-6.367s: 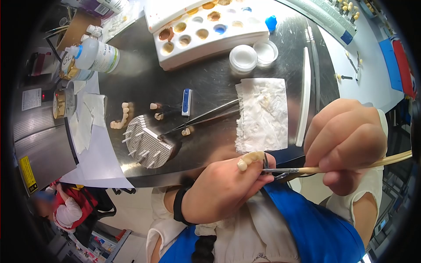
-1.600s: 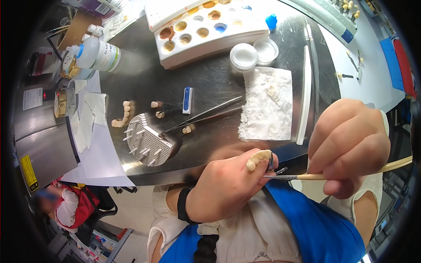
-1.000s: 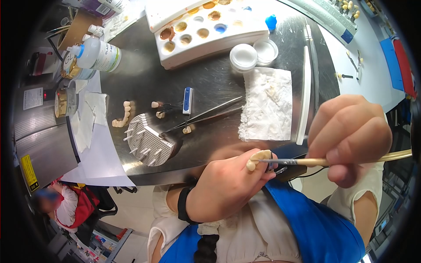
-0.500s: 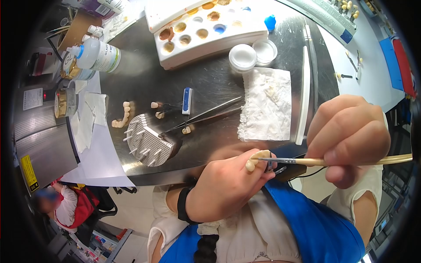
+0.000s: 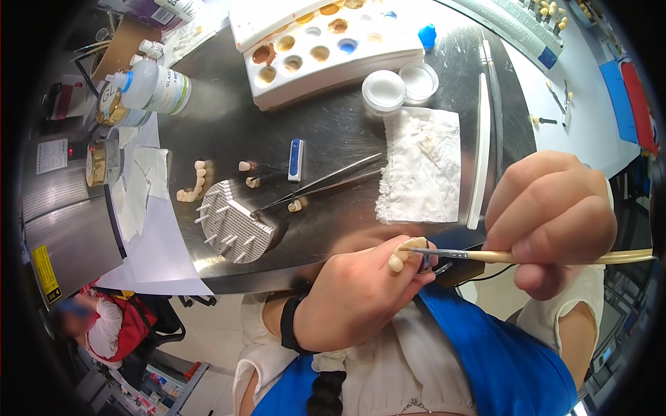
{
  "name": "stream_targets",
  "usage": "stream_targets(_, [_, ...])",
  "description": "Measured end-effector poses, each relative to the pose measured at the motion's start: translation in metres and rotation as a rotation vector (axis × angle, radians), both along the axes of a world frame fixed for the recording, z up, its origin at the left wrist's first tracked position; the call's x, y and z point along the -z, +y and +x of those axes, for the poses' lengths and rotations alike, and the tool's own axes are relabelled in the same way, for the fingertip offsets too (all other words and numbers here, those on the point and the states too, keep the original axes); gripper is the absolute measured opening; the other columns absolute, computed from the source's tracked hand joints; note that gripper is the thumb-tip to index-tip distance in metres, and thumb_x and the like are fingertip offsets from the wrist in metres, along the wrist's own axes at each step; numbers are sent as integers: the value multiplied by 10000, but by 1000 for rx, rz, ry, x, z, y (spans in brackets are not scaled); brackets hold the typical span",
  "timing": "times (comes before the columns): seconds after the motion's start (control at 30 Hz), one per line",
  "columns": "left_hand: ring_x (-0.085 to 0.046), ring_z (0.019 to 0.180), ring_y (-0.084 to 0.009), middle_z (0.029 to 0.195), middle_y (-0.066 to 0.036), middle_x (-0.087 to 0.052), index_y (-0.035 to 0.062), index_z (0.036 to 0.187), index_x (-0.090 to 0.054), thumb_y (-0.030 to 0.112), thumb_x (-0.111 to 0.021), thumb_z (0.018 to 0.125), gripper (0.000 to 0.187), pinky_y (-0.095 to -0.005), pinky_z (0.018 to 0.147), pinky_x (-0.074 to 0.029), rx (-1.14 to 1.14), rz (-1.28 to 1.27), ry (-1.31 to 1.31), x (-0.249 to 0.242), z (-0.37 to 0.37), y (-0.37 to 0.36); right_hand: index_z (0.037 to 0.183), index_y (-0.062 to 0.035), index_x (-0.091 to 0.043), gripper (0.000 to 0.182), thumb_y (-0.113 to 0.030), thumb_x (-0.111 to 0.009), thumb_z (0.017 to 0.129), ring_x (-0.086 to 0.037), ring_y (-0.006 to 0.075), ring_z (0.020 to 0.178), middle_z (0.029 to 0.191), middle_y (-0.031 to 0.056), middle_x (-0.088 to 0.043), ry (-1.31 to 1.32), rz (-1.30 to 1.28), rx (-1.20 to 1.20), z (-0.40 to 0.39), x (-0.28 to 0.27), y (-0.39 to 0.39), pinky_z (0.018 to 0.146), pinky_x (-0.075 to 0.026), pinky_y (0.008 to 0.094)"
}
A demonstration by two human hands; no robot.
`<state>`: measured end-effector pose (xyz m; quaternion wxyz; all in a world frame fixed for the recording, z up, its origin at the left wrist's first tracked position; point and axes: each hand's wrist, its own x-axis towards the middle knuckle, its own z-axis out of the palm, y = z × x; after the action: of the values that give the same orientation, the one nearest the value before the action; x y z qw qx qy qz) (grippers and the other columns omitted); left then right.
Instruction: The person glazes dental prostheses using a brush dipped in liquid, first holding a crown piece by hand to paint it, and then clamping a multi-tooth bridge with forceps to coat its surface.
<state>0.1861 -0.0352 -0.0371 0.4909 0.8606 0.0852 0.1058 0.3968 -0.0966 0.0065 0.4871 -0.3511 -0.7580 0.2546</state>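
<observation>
Close to my body, my left hand (image 5: 354, 291) is closed round a tooth-coloured dental bridge (image 5: 396, 263), with part of a metal and blue piece showing beside its fingers. My right hand (image 5: 555, 215) pinches a fine paintbrush (image 5: 492, 256) by its pale handle. The brush lies almost level, its tip at the bridge, apparently touching it. Beyond the hands rests a folded white cloth (image 5: 423, 173). Tweezers (image 5: 326, 182) lean on a grey pegged firing tray (image 5: 239, 232). Another curved dental bridge (image 5: 199, 182) and a blue-handled holder (image 5: 296, 158) with several crowns on its prongs lie nearby.
At the back stands a white palette (image 5: 305, 87) with coloured wells, beside two small white jars (image 5: 383, 90). Bottles (image 5: 166, 89) crowd the left edge. Long brushes (image 5: 482, 139) lie at right, near shade tabs (image 5: 565, 104). A person (image 5: 104, 322) sits at lower left.
The brush has shifted and tilted very slightly in my right hand, its tip still at the bridge. My left hand has stayed in place.
</observation>
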Motion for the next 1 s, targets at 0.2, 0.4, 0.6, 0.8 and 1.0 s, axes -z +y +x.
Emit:
stream_targets(0.2, [-603,639,-192,844,-49,-579,17,962,-551,126,-648,802,217,-287,541,-483,-7,-28,3,0,0,0,783,-17,-497,177,-128,-630,815,-558,148,449,609,79,-598,19,-8,-15,1,0,-1,382,-450,222])
stream_targets(0.4, [-602,648,-181,842,-41,-578,27,945,-548,133,-653,797,211,-277,552,-479,2,-23,3,0,0,0,758,-57,-481,225,-221,-606,848,-516,127,435,600,42,-578,126,-42,50,1,3,-4,376,-399,211])
stream_targets(0.6, [-612,686,-238,868,-86,-620,-7,860,-532,33,-684,767,182,-305,601,-492,-23,-126,63,-7,0,-1,912,-11,-516,193,-180,-433,955,-489,82,605,768,81,-564,-89,-163,617,9,-4,7,548,-385,199])
stream_targets(0.8, [-593,679,-242,851,-87,-610,-14,866,-540,9,-687,752,188,-301,597,-482,-23,-223,0,-5,-1,2,929,34,-575,158,-86,-472,928,-567,102,739,864,68,-602,-151,-310,538,13,2,18,684,-450,218])
stream_targets(1.0, [-581,632,-221,806,-80,-604,-7,882,-582,-4,-688,737,180,-296,560,-466,-7,-220,-32,-7,1,3,912,43,-584,144,-47,-472,918,-575,106,757,888,79,-609,-151,-316,505,14,3,20,698,-453,219])
